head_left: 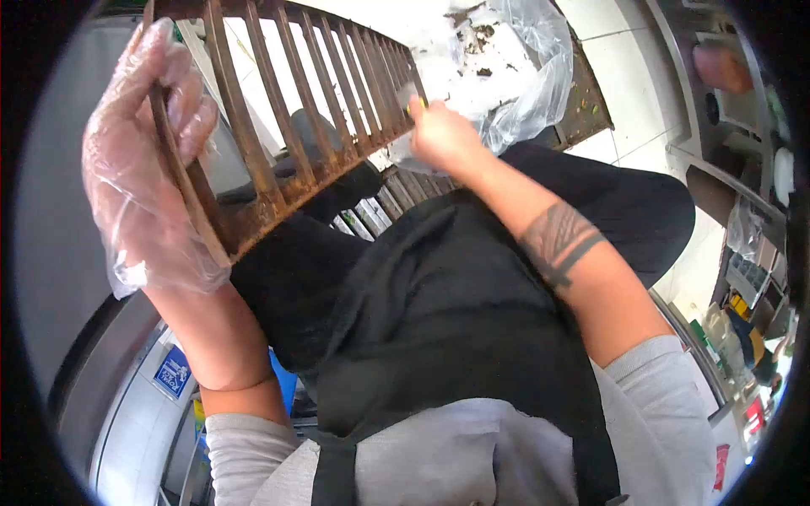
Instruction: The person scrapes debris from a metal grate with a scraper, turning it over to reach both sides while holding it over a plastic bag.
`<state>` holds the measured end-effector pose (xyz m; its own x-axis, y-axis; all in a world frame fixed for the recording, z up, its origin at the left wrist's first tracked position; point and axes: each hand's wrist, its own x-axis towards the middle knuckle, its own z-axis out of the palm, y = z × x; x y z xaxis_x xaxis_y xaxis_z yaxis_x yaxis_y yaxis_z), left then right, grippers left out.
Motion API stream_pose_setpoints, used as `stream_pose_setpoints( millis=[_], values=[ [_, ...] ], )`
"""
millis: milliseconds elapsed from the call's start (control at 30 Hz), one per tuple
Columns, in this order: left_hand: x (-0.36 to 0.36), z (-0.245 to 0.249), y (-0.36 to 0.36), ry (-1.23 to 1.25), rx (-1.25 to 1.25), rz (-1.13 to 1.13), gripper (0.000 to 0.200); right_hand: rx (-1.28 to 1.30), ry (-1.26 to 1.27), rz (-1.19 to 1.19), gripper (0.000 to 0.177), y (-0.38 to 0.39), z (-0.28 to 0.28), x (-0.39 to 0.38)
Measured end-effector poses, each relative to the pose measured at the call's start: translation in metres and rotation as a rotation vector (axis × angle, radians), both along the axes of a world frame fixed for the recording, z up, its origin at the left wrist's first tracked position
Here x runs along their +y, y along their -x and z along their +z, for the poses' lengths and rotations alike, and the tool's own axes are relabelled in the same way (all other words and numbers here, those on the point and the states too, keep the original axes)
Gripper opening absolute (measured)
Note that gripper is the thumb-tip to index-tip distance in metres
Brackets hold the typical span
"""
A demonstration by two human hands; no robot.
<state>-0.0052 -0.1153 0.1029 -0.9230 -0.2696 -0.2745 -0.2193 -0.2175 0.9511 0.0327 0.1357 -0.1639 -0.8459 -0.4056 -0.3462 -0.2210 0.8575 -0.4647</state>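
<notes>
My left hand (139, 160), in a clear plastic glove, is wrapped round the end bar of a rusty slatted metal grate (295, 173). The grate is tilted up off the floor and stretches away from me to the right. At its far right end, my bare right hand (447, 142) is closed in a fist against the bars. A small yellow bit shows by the thumb, with something greyish and blurred beside it. What that fist holds cannot be made out.
A clear plastic bag (540, 80) lies beyond my right hand, near dark scraps on a white surface. A slatted floor drain (405, 192) shows between my legs, over white tiles (629, 93). Metal shelving with goods (751, 261) stands at the right.
</notes>
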Motion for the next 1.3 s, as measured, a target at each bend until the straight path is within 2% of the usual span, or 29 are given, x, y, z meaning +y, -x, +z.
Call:
stream_pose_setpoints(
  millis=[100, 167, 200, 367, 433, 500, 533, 567, 600, 667, 700, 767, 900, 967, 1033, 1100, 1133, 1200, 1267, 1300],
  values=[
    [0.009, 0.003, -0.002, 0.049, -0.001, 0.003, 0.014, 0.046, -0.024, 0.008, 0.047, -0.007, 0.013, 0.000],
    [0.010, 0.001, -0.005, -0.010, 0.012, -0.039, 0.013, -0.160, -0.028, -0.069, 0.042, 0.027, 0.017, -0.008],
    [0.016, 0.004, -0.007, 0.009, 0.007, -0.017, 0.014, -0.127, -0.018, -0.035, 0.041, 0.048, 0.009, -0.013],
    [0.011, 0.004, -0.002, -0.008, 0.003, -0.036, 0.019, -0.121, -0.030, -0.032, 0.039, 0.017, 0.016, -0.006],
    [0.026, 0.009, -0.008, 0.066, 0.028, -0.035, 0.024, -0.147, -0.041, -0.057, 0.039, 0.025, 0.014, -0.008],
    [0.030, 0.006, -0.010, 0.137, 0.043, -0.055, 0.030, -0.090, 0.043, -0.081, 0.038, 0.058, 0.000, -0.013],
    [0.030, 0.006, -0.007, 0.147, -0.016, 0.035, 0.031, -0.100, 0.043, -0.058, 0.036, 0.073, 0.004, -0.018],
    [0.028, 0.007, -0.005, 0.160, -0.067, 0.131, 0.031, -0.100, 0.044, -0.060, 0.036, 0.067, 0.000, -0.016],
    [0.022, 0.006, -0.008, 0.125, -0.002, 0.017, 0.032, -0.108, 0.044, -0.055, 0.036, 0.058, -0.004, -0.016],
    [0.024, 0.009, -0.007, 0.115, -0.001, 0.026, 0.030, -0.199, 0.005, -0.061, 0.039, 0.037, 0.001, -0.011],
    [0.026, 0.009, -0.007, 0.104, -0.014, 0.032, 0.029, 0.025, 0.038, -0.085, 0.037, 0.018, -0.001, -0.009],
    [0.024, 0.006, -0.007, 0.104, -0.020, -0.020, 0.028, -0.038, 0.042, -0.133, 0.037, 0.035, -0.016, -0.010],
    [0.028, 0.006, -0.005, 0.057, -0.009, 0.004, 0.028, 0.078, 0.157, -0.163, 0.030, 0.096, -0.013, -0.009],
    [0.035, 0.005, -0.006, 0.130, -0.020, 0.210, 0.022, -0.055, 0.053, -0.201, 0.030, 0.095, -0.006, 0.012],
    [0.023, 0.003, -0.003, 0.125, -0.004, 0.144, 0.022, -0.029, 0.094, -0.242, 0.034, 0.076, 0.002, 0.035],
    [0.009, -0.002, -0.004, 0.062, 0.010, -0.029, 0.027, 0.018, 0.254, -0.296, 0.037, 0.039, 0.016, 0.046],
    [-0.001, -0.005, -0.003, -0.060, 0.050, -0.148, 0.033, 0.010, 0.257, -0.300, 0.037, 0.024, 0.029, 0.045],
    [0.004, -0.002, -0.003, -0.084, 0.054, -0.097, 0.033, -0.106, 0.260, -0.197, 0.037, 0.000, 0.062, 0.044],
    [0.025, 0.000, -0.009, -0.113, 0.069, -0.041, 0.032, -0.045, 0.193, -0.111, 0.040, -0.028, 0.067, 0.039],
    [0.046, -0.003, -0.016, 0.005, 0.223, 0.023, 0.032, -0.001, 0.170, -0.109, 0.042, -0.037, 0.066, 0.038]
  ],
)
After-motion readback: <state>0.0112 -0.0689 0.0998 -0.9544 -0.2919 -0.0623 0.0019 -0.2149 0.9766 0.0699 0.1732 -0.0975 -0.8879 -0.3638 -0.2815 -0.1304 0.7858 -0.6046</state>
